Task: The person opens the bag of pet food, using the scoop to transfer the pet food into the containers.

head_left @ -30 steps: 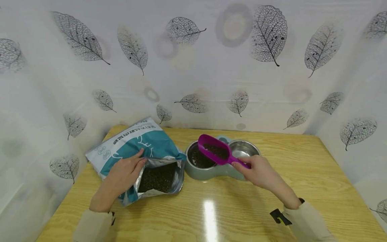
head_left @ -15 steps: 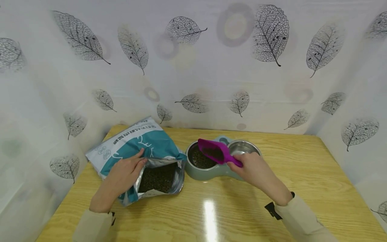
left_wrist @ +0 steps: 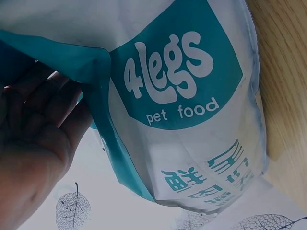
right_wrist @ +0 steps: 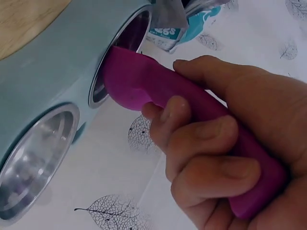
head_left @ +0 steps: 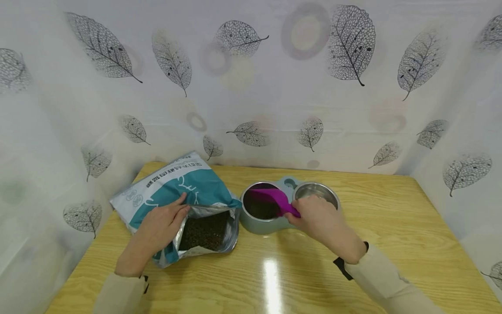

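My left hand point(head_left: 162, 224) holds the edge of an open pet food bag point(head_left: 188, 181), which lies on its side with its mouth toward me. Dark brown kibble point(head_left: 205, 231) shows inside. In the left wrist view the fingers point(left_wrist: 62, 98) pass behind the teal fold, so their tips are hidden. My right hand point(head_left: 319, 222) grips a purple scoop point(head_left: 280, 200) by its handle, with fingers curled round it in the right wrist view. The scoop is turned over in the left bowl of a pale green double bowl point(head_left: 260, 226). Dark kibble lies in that bowl.
The right steel bowl point(right_wrist: 41, 165) shows bare metal and sits beside the left one. Underneath is a wooden table point(head_left: 388, 226). A leaf-patterned curtain point(head_left: 270, 91) stands behind the table and at both sides.
The right hand has moved left and down and rolled the scoop over, from facing up with kibble in it to facing down in the left bowl. The left hand has stayed in place.
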A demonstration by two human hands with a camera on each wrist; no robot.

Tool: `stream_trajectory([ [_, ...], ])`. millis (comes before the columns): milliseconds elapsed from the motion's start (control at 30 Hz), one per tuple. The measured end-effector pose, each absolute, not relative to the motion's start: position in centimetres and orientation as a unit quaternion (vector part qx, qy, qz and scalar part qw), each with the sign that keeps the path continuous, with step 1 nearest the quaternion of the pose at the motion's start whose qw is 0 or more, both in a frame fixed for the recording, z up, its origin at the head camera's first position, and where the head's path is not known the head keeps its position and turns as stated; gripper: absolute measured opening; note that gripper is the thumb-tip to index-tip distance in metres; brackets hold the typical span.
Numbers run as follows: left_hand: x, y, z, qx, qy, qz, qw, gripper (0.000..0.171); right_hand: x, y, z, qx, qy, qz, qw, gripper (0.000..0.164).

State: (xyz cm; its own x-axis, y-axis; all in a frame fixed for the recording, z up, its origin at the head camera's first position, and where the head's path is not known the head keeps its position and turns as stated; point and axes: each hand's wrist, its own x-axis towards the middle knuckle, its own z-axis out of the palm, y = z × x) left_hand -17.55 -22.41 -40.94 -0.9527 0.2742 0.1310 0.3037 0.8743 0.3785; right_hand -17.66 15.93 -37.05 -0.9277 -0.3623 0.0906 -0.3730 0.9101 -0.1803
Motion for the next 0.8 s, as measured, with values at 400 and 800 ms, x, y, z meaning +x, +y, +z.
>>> stream_trajectory([
  [400, -17.4, -22.4, -41.0, -0.147, -0.966, -0.208, 0.039, 0.045, -16.6, 16.8, -36.8, 0.197, -0.969, 0.054, 0.141, 0.039],
  [800, -17.6, -22.4, -41.2, -0.15, -0.966, -0.206, 0.039, 0.044, -15.3, 19.6, -34.3, 0.222, -0.883, 0.35, -0.221, 0.036],
])
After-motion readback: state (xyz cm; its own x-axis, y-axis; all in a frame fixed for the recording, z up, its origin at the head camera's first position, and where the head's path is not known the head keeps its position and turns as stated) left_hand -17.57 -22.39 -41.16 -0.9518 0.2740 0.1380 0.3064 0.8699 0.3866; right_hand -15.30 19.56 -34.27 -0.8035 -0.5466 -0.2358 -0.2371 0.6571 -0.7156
